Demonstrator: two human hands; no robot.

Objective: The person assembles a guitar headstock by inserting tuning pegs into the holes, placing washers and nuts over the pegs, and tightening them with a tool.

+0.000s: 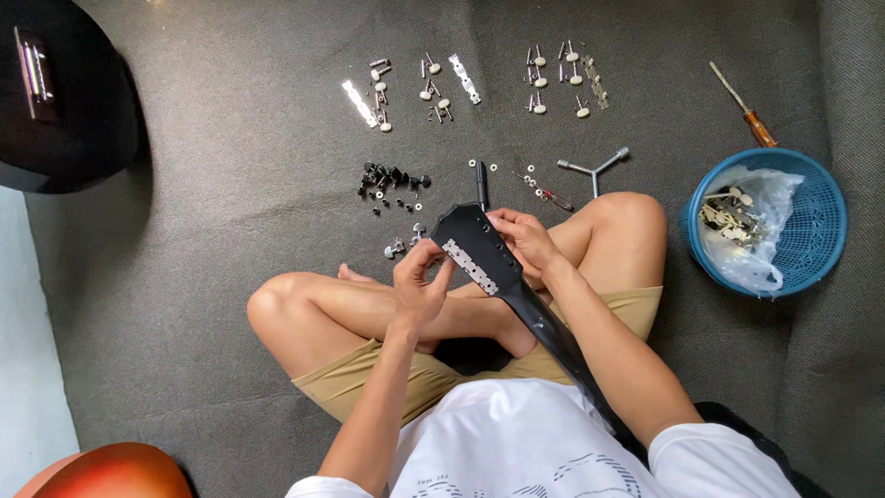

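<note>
Black glossy guitar headstock (pixel 479 242) rested across crossed legs, right hand (pixel 525 242) gripping its edge, left hand (pixel 419 286) pinching the silver tuner plate (pixel 470 266), best kept flush.

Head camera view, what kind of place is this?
Probably an informal guitar repair spot on a carpeted floor: a black guitar neck in hand, rows of tuning pegs laid out, a screwdriver nearby.

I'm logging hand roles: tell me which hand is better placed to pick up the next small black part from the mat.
Probably the left hand: it lies nearer the pile of black parts, touching only the silver tuner plate, while the right hand grips the black guitar headstock.
</note>
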